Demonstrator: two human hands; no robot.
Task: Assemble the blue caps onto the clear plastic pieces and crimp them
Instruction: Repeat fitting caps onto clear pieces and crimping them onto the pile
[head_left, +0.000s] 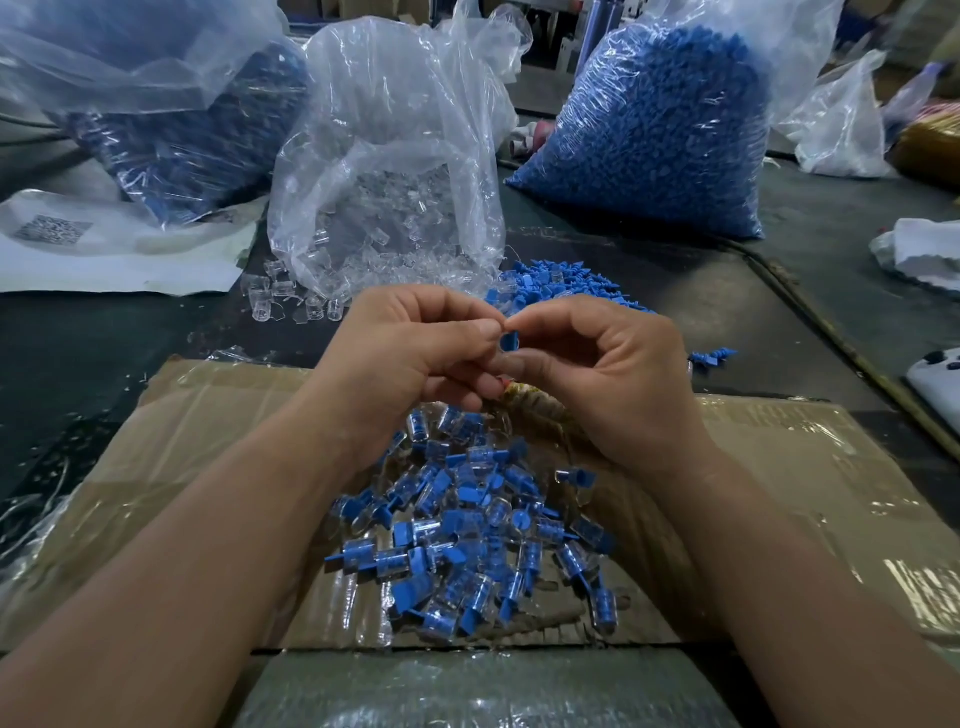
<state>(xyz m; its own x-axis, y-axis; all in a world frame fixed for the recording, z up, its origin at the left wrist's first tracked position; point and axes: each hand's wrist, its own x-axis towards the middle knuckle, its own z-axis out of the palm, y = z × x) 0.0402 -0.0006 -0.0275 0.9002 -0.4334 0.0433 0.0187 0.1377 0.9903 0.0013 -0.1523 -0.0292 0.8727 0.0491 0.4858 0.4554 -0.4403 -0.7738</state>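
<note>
My left hand (410, 353) and my right hand (613, 374) meet at the middle of the view, fingertips pinching one small blue cap (509, 341) between them. Whether a clear piece sits in it is hidden by my fingers. Under my hands a pile of assembled blue-and-clear pieces (467, 535) lies on a cardboard box flap (197, 426). Behind my hands loose blue caps (561, 286) are heaped on the table. Loose clear plastic pieces (291, 301) spill from an open clear bag (389, 171).
A full bag of blue caps (660, 130) stands at the back right. Another bag with blue parts (171, 119) sits at the back left on a white sheet (104, 260). A yellowish bundle (535, 405) lies under my right hand. White objects lie at the right edge.
</note>
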